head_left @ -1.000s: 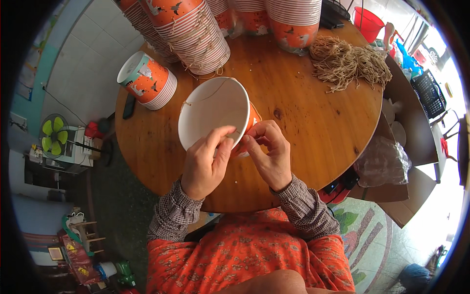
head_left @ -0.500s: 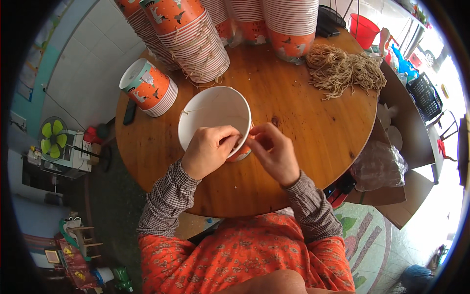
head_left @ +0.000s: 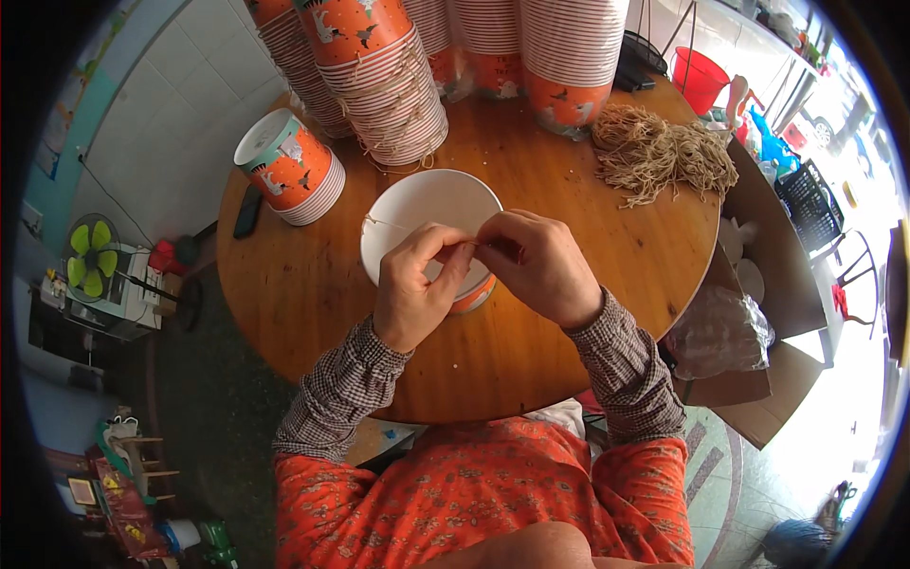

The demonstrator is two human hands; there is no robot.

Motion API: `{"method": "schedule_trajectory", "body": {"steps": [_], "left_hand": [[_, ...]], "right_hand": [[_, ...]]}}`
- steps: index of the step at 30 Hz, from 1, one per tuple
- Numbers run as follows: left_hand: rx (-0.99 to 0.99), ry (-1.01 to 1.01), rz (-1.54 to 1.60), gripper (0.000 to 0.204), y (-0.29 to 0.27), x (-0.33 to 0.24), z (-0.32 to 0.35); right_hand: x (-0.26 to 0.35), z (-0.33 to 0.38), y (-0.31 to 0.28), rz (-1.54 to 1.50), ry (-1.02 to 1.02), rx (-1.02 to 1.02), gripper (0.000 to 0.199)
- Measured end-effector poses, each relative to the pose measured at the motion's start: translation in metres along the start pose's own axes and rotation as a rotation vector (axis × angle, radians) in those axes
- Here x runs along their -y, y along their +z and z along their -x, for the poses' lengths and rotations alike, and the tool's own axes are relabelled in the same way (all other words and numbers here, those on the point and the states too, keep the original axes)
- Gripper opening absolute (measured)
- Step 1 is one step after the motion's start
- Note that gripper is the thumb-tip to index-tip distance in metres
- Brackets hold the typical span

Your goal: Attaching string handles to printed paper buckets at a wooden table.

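Observation:
A paper bucket (head_left: pixel 431 201), white inside and orange outside, stands tilted on the round table in front of me, its mouth turned up toward me. A thin tan string (head_left: pixel 387 225) is fastened at the left of its rim and runs across the mouth to my fingers. Over the right part of the rim, my left hand (head_left: pixel 414 289) and my right hand (head_left: pixel 548 270) meet with closed fingertips, pinching the string between them. My hands hide the rim's right side and the string's end.
Tall stacks of orange paper buckets (head_left: pixel 393 104) fill the table's far side. A short bucket stack (head_left: pixel 294 171) and a dark phone (head_left: pixel 248 211) lie at left. A loose bundle of tan strings (head_left: pixel 659 152) rests at far right, beside an open cardboard box (head_left: pixel 787 284).
Both hands have risen from the bucket's right rim, and my right hand has come inward to meet the left. The string now stretches from the left rim to my fingers.

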State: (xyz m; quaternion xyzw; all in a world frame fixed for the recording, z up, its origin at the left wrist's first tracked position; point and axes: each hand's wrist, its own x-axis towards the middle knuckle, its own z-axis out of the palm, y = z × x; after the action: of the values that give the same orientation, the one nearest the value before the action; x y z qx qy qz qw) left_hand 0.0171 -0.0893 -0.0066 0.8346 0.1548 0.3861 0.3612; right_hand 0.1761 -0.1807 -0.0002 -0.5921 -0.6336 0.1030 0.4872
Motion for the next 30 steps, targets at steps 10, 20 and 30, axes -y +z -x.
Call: {"method": "schedule_trajectory", "body": {"steps": [10,20,30], "left_hand": [[0.259,-0.275,0.282,0.016,-0.005,0.005,-0.017],[0.408,-0.371,0.522,0.01,-0.004,0.012,-0.017],[0.47,-0.592,0.557,0.014,-0.002,0.005,-0.023]], "right_hand": [[0.007,-0.005,-0.008,-0.29,0.189,0.052,0.012],[0.0,-0.009,-0.052,-0.311,0.259,0.233,0.016],[0.026,-0.022,-0.064,-0.009,-0.22,0.229,0.018]]}}
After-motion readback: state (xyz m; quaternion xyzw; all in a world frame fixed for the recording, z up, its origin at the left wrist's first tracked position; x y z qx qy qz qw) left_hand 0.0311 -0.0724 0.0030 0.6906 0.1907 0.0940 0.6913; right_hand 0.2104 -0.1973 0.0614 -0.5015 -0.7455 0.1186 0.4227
